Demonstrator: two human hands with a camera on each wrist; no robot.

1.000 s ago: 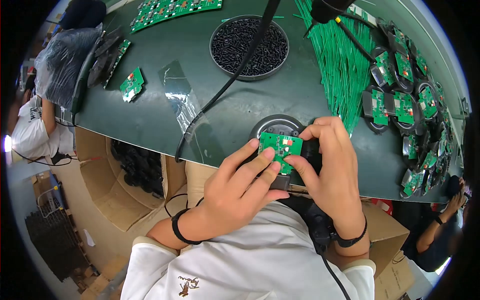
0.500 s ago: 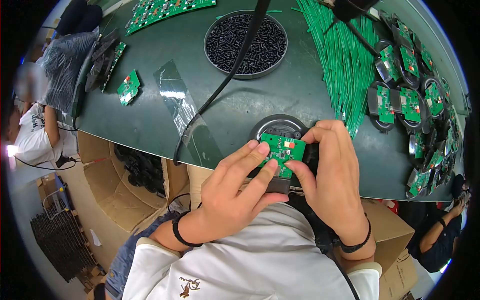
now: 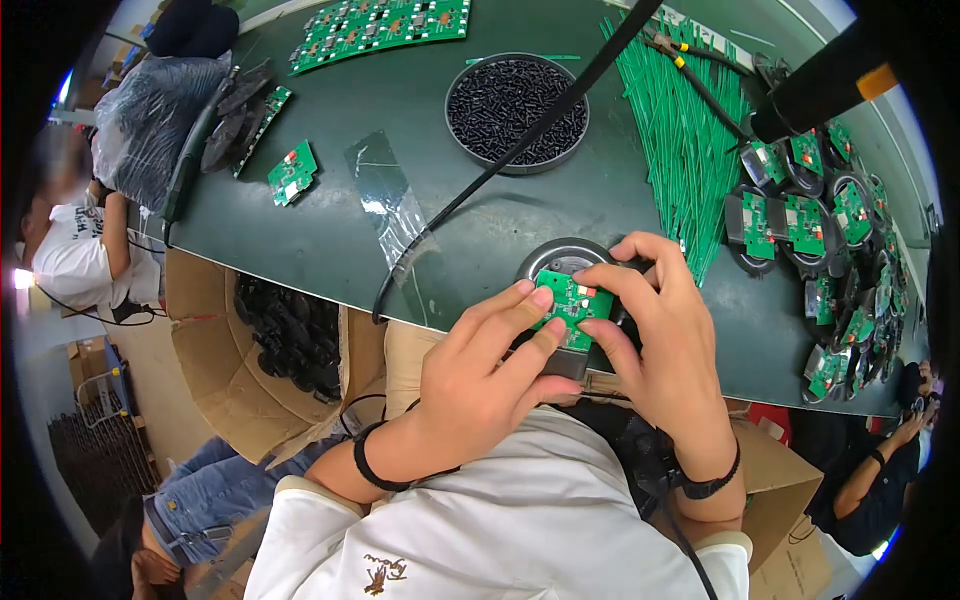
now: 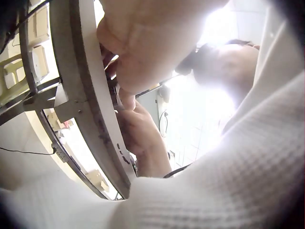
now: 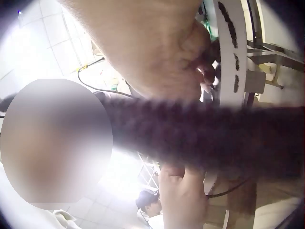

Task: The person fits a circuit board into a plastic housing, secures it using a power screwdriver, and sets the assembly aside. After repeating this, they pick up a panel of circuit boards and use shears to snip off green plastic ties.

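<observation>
A green circuit board (image 3: 572,304) lies over a round black housing (image 3: 566,249) at the table's front edge, with the housing's dark block (image 3: 566,363) sticking out toward the body. My left hand (image 3: 478,378) holds the board from the left, fingertips on its face and thumb along the block. From the other side my right hand (image 3: 668,355) has its index fingertip at the board's upper edge and its thumb on the right edge. In both wrist views the hands hide most of the work.
Behind the work stand a round tray (image 3: 582,140) of small black pieces and a heap of green strips (image 3: 665,170). Finished-looking housings with boards (image 3: 803,225) pile up at right. A black cable (image 3: 500,160) crosses the view; a dark cylindrical tool (image 3: 815,100) hangs at upper right.
My right index finger has shifted from the board's upper right corner onto its upper edge. The left hand stays on the board. The hanging tool appears lower and farther right.
</observation>
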